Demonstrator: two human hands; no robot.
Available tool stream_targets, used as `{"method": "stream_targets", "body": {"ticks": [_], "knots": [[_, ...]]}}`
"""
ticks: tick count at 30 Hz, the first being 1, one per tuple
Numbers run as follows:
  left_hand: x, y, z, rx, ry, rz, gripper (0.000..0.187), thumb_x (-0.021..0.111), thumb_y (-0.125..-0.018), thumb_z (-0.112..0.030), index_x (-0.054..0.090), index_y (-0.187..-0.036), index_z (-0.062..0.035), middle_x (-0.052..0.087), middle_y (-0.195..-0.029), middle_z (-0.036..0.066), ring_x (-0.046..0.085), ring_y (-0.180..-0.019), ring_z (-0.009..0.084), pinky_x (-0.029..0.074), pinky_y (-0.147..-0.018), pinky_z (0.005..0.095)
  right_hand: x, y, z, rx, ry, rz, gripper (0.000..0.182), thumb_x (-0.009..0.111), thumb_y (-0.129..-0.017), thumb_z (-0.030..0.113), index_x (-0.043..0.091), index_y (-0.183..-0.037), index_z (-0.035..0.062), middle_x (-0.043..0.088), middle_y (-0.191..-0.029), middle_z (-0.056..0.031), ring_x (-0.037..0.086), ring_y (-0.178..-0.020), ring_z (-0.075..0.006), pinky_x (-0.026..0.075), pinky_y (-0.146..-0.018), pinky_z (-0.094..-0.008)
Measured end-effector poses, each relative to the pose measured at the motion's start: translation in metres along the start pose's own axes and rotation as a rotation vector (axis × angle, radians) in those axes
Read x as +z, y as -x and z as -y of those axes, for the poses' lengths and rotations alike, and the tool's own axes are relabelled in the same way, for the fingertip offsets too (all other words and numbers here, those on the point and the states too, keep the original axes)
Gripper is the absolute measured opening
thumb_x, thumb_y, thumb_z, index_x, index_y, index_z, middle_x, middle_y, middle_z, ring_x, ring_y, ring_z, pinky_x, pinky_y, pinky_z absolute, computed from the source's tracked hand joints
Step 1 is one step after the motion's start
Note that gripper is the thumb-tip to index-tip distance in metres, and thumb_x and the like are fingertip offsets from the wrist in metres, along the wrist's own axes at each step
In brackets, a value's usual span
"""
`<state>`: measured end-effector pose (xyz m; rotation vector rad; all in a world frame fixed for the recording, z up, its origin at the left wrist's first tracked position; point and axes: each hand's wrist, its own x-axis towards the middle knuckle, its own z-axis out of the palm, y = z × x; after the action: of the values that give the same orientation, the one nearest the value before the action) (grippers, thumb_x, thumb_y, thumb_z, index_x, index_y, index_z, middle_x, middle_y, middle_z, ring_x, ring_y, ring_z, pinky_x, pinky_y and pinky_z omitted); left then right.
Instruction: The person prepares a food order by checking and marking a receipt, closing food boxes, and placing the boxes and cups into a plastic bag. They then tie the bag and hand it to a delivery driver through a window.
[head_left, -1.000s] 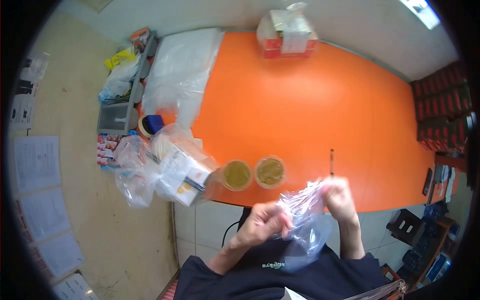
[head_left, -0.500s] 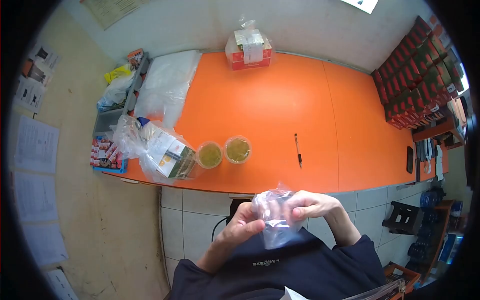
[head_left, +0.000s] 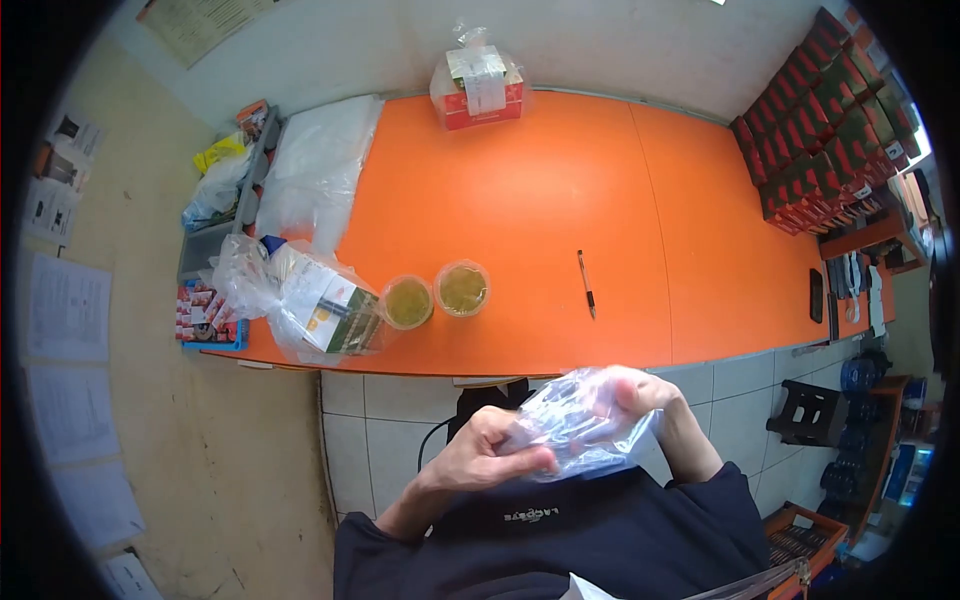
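Between my hands, in front of my chest and just off the table's near edge, is a crinkled clear plastic bag (head_left: pixel 580 425). My left hand (head_left: pixel 490 450) grips its left side with thumb and fingers. On the other side, my right hand (head_left: pixel 645 395) pinches the bag, its fingers partly behind the film. Two round clear cups (head_left: pixel 462 289) of greenish-yellow contents stand side by side on the orange table (head_left: pixel 520 200), beyond my left hand. Beside them leans a tied clear bag (head_left: pixel 325 305) holding a box with a paper slip.
A pen (head_left: pixel 586 285) lies on the table, right of the cups. At the back stands a bagged red box (head_left: pixel 483 95). Flat plastic bags (head_left: pixel 318 165) and a grey organizer (head_left: pixel 210 248) line the left side. Stacked dark red and green boxes (head_left: pixel 830 130) and a phone (head_left: pixel 816 296) are at right.
My hands have moved apart, and the plastic bag between them is spread wider. My right hand has shifted slightly right. The whole view has moved a little.
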<state>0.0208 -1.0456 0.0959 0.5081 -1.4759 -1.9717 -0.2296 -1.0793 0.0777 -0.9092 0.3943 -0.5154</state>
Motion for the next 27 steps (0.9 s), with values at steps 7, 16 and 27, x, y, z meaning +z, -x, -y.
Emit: {"method": "stream_targets", "body": {"ticks": [7, 16, 27], "knots": [[-0.009, -0.017, 0.007, -0.252, 0.562, 0.570, 0.041, 0.037, -0.099, -0.034, 0.047, -0.114, 0.0029, 0.064, -0.093, 0.015, 0.057, -0.063, 0.0145, 0.047, -0.062, 0.0261, 0.017, 0.010, 0.021, -0.144, -0.177, -0.025, 0.034, 0.045, -0.098, 0.027, 0.060, -0.081, 0.0012, 0.059, -0.074, -0.0051, 0.056, -0.058, -0.0110, 0.044, -0.050, -0.0232], [-0.059, -0.092, 0.029, -0.090, -0.046, 0.672, 0.040, 0.075, -0.069, -0.027, 0.060, -0.096, -0.0014, 0.064, -0.079, 0.012, 0.062, -0.074, 0.0209, 0.049, -0.069, 0.0338, 0.038, -0.052, 0.080, 0.255, 0.977, 0.597, 0.038, 0.066, -0.084, 0.038, 0.060, -0.091, 0.0008, 0.063, -0.066, -0.0115, 0.065, -0.066, -0.0262, 0.050, -0.059, -0.0366], [-0.083, -0.028, 0.147, -0.637, -0.848, -0.478, 0.028, 0.056, -0.081, -0.015, 0.046, -0.103, 0.0011, 0.056, -0.091, 0.026, 0.060, -0.077, 0.0437, 0.050, -0.062, 0.0534, -0.089, -0.227, -0.051, 0.278, 1.484, -0.178, 0.103, 0.083, -0.049, 0.016, 0.034, -0.139, 0.0209, 0.043, -0.128, -0.0177, 0.047, -0.115, -0.0365, 0.049, -0.086, -0.0471]]}}
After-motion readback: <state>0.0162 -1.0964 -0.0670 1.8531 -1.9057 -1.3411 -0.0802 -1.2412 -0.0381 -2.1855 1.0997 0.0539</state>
